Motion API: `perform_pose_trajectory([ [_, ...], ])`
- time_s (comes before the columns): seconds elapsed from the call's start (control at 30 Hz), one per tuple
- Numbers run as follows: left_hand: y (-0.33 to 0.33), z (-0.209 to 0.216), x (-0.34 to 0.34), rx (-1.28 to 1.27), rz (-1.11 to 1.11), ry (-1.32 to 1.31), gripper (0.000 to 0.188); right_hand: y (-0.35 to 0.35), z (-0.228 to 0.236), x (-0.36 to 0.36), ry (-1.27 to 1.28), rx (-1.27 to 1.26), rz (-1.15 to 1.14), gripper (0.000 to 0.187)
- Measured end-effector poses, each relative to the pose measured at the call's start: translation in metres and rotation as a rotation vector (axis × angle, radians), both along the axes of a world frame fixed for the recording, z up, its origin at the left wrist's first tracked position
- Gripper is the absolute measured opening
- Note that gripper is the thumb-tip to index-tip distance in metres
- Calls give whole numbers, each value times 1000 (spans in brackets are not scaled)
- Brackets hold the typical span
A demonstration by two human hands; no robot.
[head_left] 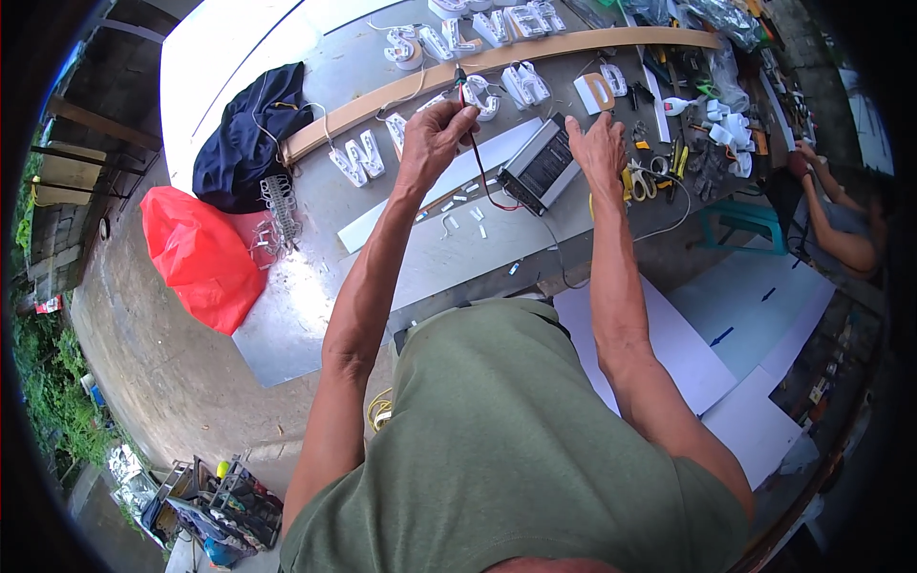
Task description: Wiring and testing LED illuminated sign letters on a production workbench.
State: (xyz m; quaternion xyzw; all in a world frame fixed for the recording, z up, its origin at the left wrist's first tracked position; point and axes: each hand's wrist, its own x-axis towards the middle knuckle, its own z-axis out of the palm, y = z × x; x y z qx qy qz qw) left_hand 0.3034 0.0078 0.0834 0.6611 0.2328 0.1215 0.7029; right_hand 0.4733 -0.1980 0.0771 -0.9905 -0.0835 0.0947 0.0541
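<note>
My left hand (pixel 435 141) is pinched shut on a pair of red and black wire leads (pixel 484 170). A small clip or tip (pixel 460 76) with green and red on it sticks out beyond the fingers, over a wooden strip (pixel 382 99). From the hand the leads loop down to a black power supply box (pixel 540 166) with a printed label. My right hand (pixel 599 153) is beside the box's upper right corner, thumb and fingers apart. Whether the thumb touches the box I cannot tell. White raised sign letters (pixel 525 86) with wires stand around the wooden strip.
Scissors (pixel 646 184), gloves (pixel 705 164) and several hand tools crowd the table's right side. At the left are dark cloth (pixel 250 138) and a red plastic bag (pixel 202 260). Small white pieces (pixel 454 222) lie before me. Another person's arm (pixel 829 205) shows far right, near a teal stool (pixel 740 222).
</note>
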Motion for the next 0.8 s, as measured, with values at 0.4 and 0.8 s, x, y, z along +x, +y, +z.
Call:
perform_pose_trajectory([
  [0.4, 11, -2, 13, 400, -64, 218, 26, 124, -6, -20, 931, 1280, 142, 23],
  [0.8, 52, 4, 46, 345, -404, 284, 26, 106, -28, -17, 996, 1494, -57, 29],
])
